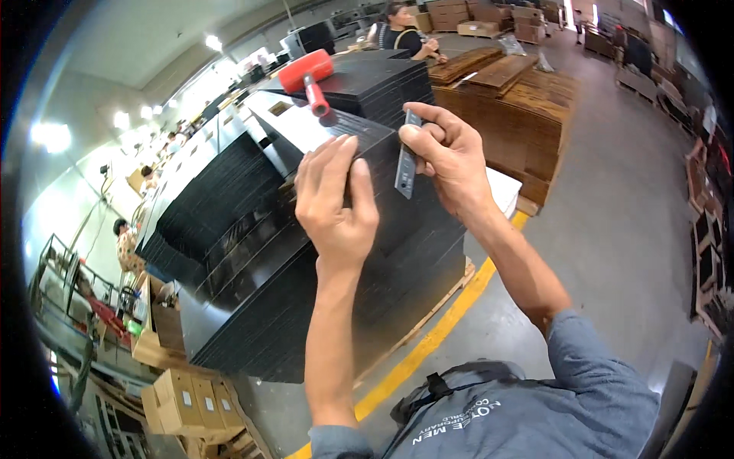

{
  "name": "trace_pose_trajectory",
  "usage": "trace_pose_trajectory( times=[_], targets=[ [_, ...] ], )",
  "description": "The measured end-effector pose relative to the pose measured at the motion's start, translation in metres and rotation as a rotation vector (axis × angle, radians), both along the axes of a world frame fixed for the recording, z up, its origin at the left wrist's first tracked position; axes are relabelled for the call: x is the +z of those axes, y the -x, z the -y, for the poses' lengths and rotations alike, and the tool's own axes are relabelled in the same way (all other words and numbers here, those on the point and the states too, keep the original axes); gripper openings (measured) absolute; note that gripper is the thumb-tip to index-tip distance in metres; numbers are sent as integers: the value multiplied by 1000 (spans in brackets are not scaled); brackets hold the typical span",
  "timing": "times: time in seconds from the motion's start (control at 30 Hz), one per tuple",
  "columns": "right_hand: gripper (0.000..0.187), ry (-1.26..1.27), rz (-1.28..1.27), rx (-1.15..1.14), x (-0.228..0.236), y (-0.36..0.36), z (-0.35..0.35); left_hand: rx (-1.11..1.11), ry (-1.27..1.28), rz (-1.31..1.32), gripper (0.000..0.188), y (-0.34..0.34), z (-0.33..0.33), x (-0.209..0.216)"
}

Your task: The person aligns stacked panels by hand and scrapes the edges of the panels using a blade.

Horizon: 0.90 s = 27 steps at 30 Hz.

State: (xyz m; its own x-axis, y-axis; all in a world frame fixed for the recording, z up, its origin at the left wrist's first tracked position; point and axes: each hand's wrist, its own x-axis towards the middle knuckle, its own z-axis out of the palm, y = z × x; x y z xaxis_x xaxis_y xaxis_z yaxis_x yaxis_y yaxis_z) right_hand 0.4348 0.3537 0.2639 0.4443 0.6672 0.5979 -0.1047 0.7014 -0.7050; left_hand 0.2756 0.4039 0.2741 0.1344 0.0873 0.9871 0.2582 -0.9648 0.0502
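My right hand [457, 161] pinches a short dark steel ruler [405, 172] between thumb and fingers. The strip hangs tilted, with pale marks and a small hole near its lower end. To its left, my left hand [336, 203] is raised with its fingers stretched out, holding nothing. It hovers at the near edge of a tall stack of black panels [397, 252]; whether it touches them I cannot tell. A red mallet [306, 73] lies on top of the stack, its handle pointing toward me.
Brown wood-grain panels [505, 107] are stacked beyond my right hand. A yellow floor line [436, 329] runs along the black stack's base. Cardboard boxes [191, 402] sit at lower left. A person [401, 34] stands behind the stacks; others are at far left.
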Motion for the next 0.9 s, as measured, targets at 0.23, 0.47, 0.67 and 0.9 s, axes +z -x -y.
trace_pose_trajectory(
  times=[0.23,0.47,0.67,0.9],
  targets=[
    [42,0,63,-75,10,-22,6,11,12,-4,22,-17,-3,-1],
    [38,-35,175,-196,10,-33,12,202,-96,10,30,-27,34,-10],
    [26,-66,285,-207,2,-50,37,-234,711,21,29,-68,68,-24],
    [12,-283,377,-110,-30,-65,21,-648,1132,229,19,-74,58,-54]
  ],
)
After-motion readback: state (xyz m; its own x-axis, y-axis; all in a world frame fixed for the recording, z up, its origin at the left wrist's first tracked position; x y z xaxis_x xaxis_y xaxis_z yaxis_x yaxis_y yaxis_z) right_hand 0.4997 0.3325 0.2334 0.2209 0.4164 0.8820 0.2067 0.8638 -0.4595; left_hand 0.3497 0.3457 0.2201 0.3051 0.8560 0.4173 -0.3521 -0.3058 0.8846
